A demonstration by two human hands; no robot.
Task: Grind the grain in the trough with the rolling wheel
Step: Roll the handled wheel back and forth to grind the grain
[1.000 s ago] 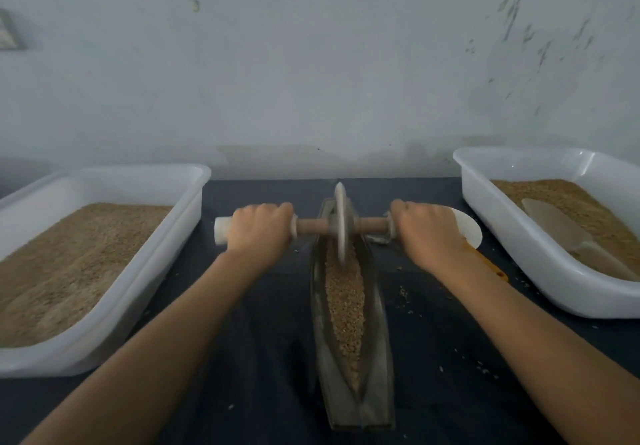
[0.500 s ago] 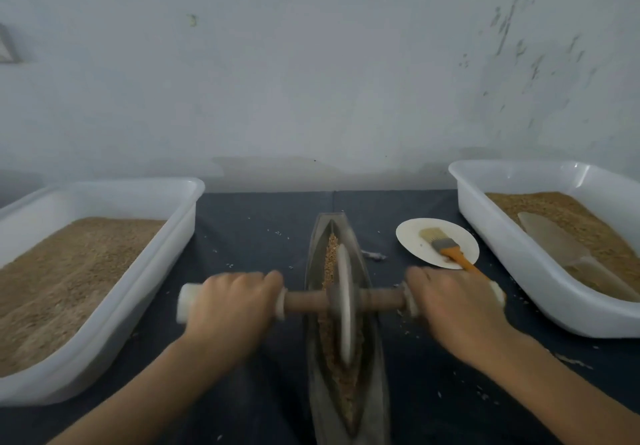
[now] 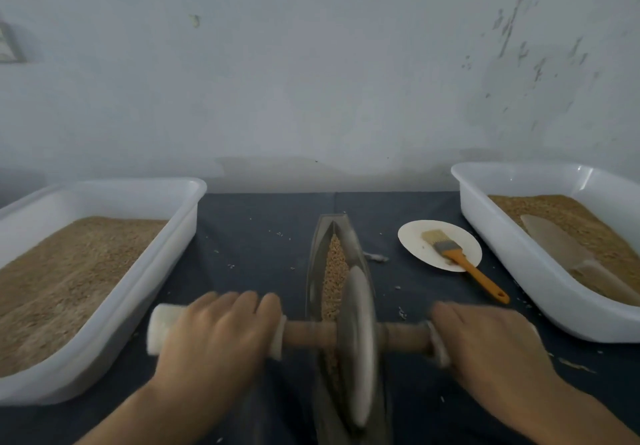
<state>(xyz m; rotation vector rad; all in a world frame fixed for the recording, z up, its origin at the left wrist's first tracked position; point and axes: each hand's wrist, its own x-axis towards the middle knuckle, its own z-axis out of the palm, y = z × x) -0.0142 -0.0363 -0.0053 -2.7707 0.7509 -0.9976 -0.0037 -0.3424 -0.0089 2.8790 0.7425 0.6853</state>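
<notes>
Low in the centre of the frame, the rolling wheel (image 3: 358, 347) is standing upright in the narrow metal trough (image 3: 313, 271), its disc blurred. The grain (image 3: 334, 271) is lying along the trough's channel, showing mostly above the wheel toward the trough's upper tip. The left hand (image 3: 214, 337) is curling its fingers over the white-wrapped handle at lower left, with the handle's pale end sticking out past the knuckles. The right hand (image 3: 485, 344) is wrapping round the other end of the wooden axle at lower right, fingers folded down over it. Both forearms are reaching in from the bottom edge. The trough is sitting on a dark bench (image 3: 263, 223) dotted with stray grains. At left a white tub (image 3: 166, 257) is holding a bed of tan meal; at right a second tub (image 3: 498, 247) is holding more, with a scoop (image 3: 561, 250) lying in it. Between trough and right tub, an orange-handled brush (image 3: 460, 259) is resting across a small white plate (image 3: 412, 243).
</notes>
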